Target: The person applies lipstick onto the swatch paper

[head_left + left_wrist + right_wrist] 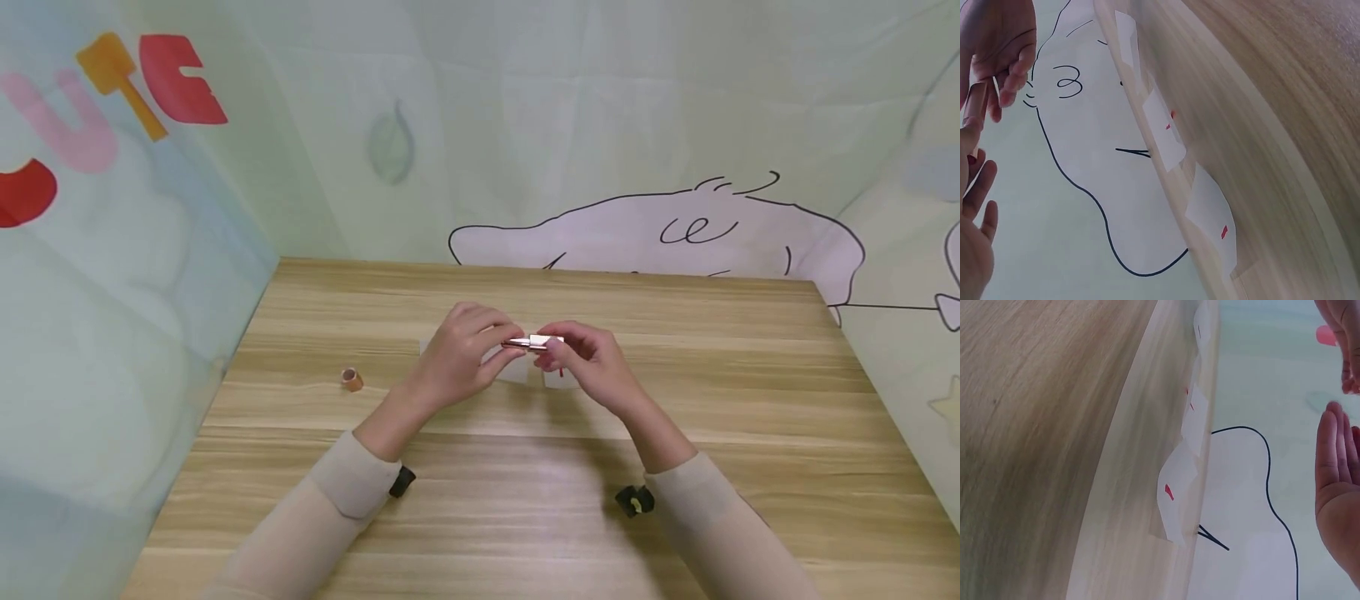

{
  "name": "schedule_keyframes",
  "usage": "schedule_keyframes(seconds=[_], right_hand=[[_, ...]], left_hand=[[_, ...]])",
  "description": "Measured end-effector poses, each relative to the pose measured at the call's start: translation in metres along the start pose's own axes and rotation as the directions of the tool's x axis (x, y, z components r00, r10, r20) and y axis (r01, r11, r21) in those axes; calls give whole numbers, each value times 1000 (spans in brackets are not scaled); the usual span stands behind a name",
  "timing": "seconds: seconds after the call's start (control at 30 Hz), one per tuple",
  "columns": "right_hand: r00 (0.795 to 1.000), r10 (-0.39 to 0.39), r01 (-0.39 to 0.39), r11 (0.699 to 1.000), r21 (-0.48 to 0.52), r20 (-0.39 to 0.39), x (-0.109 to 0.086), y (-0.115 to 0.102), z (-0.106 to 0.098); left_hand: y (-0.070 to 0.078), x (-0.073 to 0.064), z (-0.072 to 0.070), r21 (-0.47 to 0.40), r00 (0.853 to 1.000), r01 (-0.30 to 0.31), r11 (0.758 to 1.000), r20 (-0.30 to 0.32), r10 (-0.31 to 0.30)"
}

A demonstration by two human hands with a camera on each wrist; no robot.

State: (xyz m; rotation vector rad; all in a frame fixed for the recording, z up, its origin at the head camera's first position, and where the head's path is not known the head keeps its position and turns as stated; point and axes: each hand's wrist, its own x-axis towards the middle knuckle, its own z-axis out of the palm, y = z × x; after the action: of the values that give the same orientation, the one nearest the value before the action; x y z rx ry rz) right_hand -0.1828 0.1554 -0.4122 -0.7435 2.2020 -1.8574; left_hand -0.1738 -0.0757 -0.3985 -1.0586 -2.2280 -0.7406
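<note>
Shiny tube: the slim tube [536, 342] is held level above the far half of the table [495, 525]; fingers cover both its ends, and its details are too small to make out.
Left hand: the left hand [467, 354] pinches the tube's left end.
Right hand: the right hand [592, 358] pinches its right end, thumb on the near side; the right wrist view cuts this grip off.
Papers: three white papers [1163, 134] with red marks lie beneath, largely hidden from the head view by the hands.
Cap: a small brown cap [352, 380] stands left of the left hand, its inside hard to see.
</note>
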Motion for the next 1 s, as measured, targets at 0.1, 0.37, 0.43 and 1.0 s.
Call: schedule_keyframes(seconds=[0.1, 0.37, 0.43, 1.0], right_hand=[[999, 32, -32, 999, 36, 18, 0, -1, 0], [998, 50, -52, 998, 47, 28, 1, -4, 0], [999, 33, -34, 999, 29, 32, 1, -4, 0], [998, -70, 70, 994, -88, -2, -1, -1, 6]], left_hand=[[0, 1, -1, 14, 1000, -16, 1000, -16, 16], [0, -1, -1, 9, 1000, -6, 1000, -1, 6], [-1, -2, -2, 3, 1000, 3, 1000, 2, -3], [2, -9, -6, -74, 978, 200, 977, 83, -194]])
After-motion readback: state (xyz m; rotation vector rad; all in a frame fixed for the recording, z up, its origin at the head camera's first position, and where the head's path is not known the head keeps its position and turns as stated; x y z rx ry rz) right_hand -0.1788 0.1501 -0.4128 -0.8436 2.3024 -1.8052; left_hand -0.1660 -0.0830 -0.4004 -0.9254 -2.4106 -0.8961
